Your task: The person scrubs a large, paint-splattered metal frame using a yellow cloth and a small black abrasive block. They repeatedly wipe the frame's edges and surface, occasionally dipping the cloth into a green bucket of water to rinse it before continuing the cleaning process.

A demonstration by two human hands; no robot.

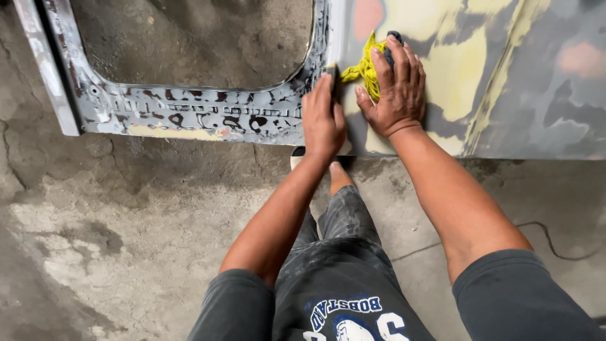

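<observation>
Looking down from your head, you see both your bare hands pressed against a stripped car door panel [505, 82] that stands on its edge on the floor in front of you. No container is in view.

Your right hand [394, 88] lies flat on the panel with fingers spread, pinning a crumpled yellow cloth [365, 68] under the palm and fingertips. Something small and dark peeks out above your fingertips; what it is cannot be made out. Your left hand [322, 120] sits just beside the right one, fingers together and curled over the panel's edge where the outer skin meets the window frame [189, 113], gripping that edge.

Patches of pale yellow filler, grey primer and pink mottle the panel. Bare grey metal shows on the frame, flecked with dark spots, around an open window hole.

Rough, stained concrete floor [126, 240] lies below, with cracks and pale blotches. A thin dark cord [549, 243] trails across the floor at the right.

Your dusty dark trousers and one bare foot [338, 177] show between your arms. The panel runs off the top and right of the view.
</observation>
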